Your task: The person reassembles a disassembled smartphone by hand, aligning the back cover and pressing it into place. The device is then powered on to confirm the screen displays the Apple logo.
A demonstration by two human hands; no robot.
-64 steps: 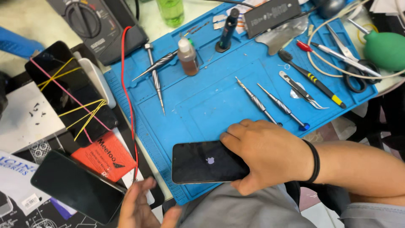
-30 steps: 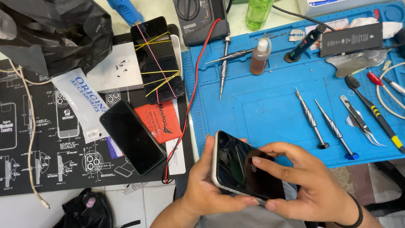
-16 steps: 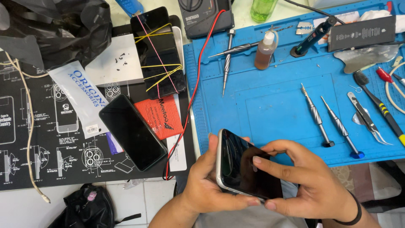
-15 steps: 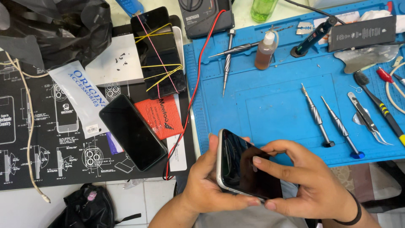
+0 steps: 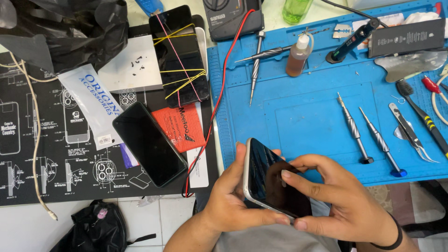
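Hands grip one dark phone [image 5: 276, 181] above the blue mat's [image 5: 308, 116] near edge: left hand [image 5: 228, 205] clasps its left side, right hand [image 5: 345, 205] its lower right, a finger on the glass. Left of them, a red square packet [image 5: 184, 127] lies beside a second phone [image 5: 149, 143], with a long white sachet [image 5: 93, 105] printed in blue nearby.

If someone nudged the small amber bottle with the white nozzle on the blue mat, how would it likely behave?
The amber bottle stands upright, tall and narrow, so it would probably tip easily. Its round body suggests it would then roll toward the screwdriver beside it. It looks like light plastic, so a light push would likely be enough.
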